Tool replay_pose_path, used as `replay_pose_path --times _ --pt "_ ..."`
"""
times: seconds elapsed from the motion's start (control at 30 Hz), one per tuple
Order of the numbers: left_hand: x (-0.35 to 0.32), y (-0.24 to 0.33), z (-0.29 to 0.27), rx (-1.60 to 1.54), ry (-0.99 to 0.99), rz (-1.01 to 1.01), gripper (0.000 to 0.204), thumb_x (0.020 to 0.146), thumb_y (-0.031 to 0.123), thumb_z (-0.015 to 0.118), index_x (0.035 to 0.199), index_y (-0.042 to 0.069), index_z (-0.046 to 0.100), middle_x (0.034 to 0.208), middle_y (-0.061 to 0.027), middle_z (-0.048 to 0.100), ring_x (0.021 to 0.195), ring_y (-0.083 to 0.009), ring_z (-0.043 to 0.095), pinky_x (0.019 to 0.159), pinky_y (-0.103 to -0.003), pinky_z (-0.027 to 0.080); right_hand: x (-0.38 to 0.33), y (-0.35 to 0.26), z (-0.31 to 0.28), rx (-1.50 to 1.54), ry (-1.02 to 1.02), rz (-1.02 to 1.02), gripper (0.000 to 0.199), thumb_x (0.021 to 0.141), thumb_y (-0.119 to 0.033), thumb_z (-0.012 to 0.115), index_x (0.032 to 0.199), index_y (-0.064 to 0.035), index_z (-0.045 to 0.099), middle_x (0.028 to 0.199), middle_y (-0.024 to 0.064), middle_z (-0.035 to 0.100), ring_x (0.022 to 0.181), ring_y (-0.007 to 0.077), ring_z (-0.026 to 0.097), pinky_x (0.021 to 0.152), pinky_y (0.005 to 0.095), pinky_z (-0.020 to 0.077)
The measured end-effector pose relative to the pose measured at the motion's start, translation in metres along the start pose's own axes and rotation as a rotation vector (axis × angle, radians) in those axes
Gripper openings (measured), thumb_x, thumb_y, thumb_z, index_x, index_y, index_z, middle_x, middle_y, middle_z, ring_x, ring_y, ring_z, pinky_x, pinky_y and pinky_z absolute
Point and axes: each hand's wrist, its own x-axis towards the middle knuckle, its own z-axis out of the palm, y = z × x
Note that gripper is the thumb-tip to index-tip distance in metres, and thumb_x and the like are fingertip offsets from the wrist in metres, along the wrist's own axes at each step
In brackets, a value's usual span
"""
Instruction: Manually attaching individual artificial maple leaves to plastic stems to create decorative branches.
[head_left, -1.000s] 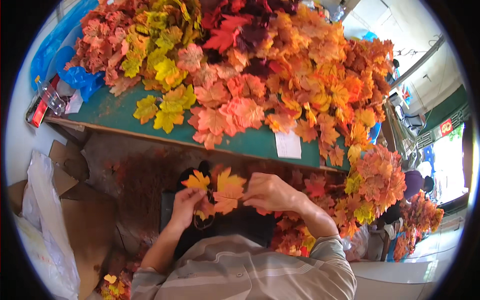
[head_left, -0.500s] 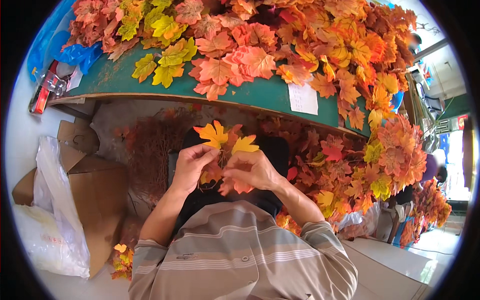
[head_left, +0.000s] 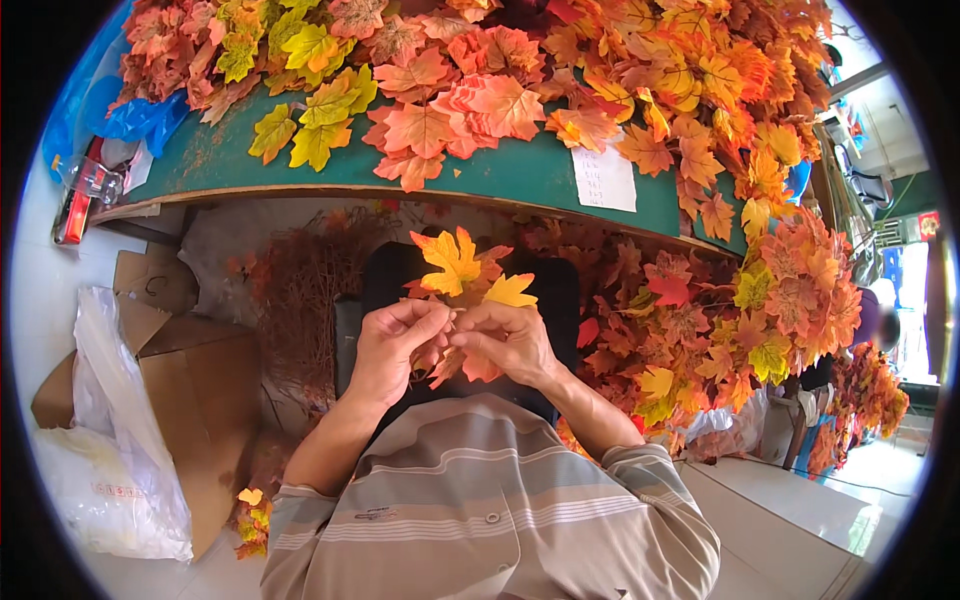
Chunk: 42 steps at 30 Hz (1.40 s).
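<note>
- Since the frame half a second ago, the right hand's fingertips have risen slightly, meeting the left's, and the leaf spray has shifted a little rightward in view.
- The left hand (head_left: 393, 345) pinches the leaf spray (head_left: 448, 262) between thumb and forefinger near its stems, probably to steady it while the leaves splay freely above.
- The right hand (head_left: 508, 343) has thumb and forefinger drawn together at that same spot; whether they grip a stem I cannot tell, as the fingers hide it.
- The spray sits over the dark lap (head_left: 558, 300), yellow-orange leaves above the knuckles and pinkish ones below, a height that likely spares the arms.
- Beyond the knees, the green table (head_left: 220, 165) bears coral leaves (head_left: 505, 105) near its front edge, seemingly for easy reach, beside a paper slip (head_left: 605, 182).
- To the right, a leaf heap (head_left: 690, 335) crowds below the edge; to the left, a white plastic bag (head_left: 110, 490) slumps against a cardboard box (head_left: 205, 400).
</note>
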Motion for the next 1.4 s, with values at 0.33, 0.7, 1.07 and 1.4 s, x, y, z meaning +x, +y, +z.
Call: replay_pose_path --times 0.33,0.7,1.07,1.4 --pt "-0.002 -0.008 0.003 -0.023 0.015 0.066 0.013 0.09 0.012 0.064 0.093 -0.001 0.066 0.083 -0.0043 0.065 0.068 -0.0073 0.059 0.055 -0.019 0.047 -0.003 0.006 -0.001 0.041 -0.013 -0.029 0.01 0.087 -0.003 0.066 0.093 0.0031 0.061 0.086 0.0067 0.068 0.081 0.0083 0.063 0.071 0.0227 0.0512" --pt "-0.002 -0.01 0.003 -0.027 0.017 0.052 0.012 0.089 0.01 0.064 0.093 -0.002 0.066 0.084 -0.0047 0.065 0.07 -0.0076 0.059 0.055 -0.019 0.047 -0.001 0.009 -0.001 0.08 -0.024 -0.005 0.011 0.087 -0.003 0.066 0.093 0.0032 0.059 0.087 0.0072 0.069 0.081 0.0083 0.063 0.071 0.0224 0.0509" --pt "0.003 -0.018 0.002 -0.046 -0.033 -0.023 0.012 0.091 0.009 0.06 0.093 -0.003 0.064 0.078 -0.0059 0.06 0.063 -0.0097 0.056 0.052 -0.02 0.044 -0.003 0.015 -0.004 0.106 0.039 -0.007 0.011 0.087 -0.003 0.065 0.094 0.0052 0.066 0.086 0.0079 0.07 0.081 0.0103 0.065 0.072 0.0226 0.0519" --pt "0.007 -0.017 -0.009 -0.186 -0.091 -0.176 0.011 0.087 0.009 0.064 0.095 0.004 0.058 0.082 -0.0057 0.063 0.063 -0.0104 0.058 0.053 -0.023 0.045 0.003 0.013 -0.003 0.134 0.018 0.005 0.008 0.086 -0.004 0.067 0.091 0.0015 0.069 0.083 0.0032 0.068 0.076 0.0066 0.06 0.069 0.0218 0.0488"
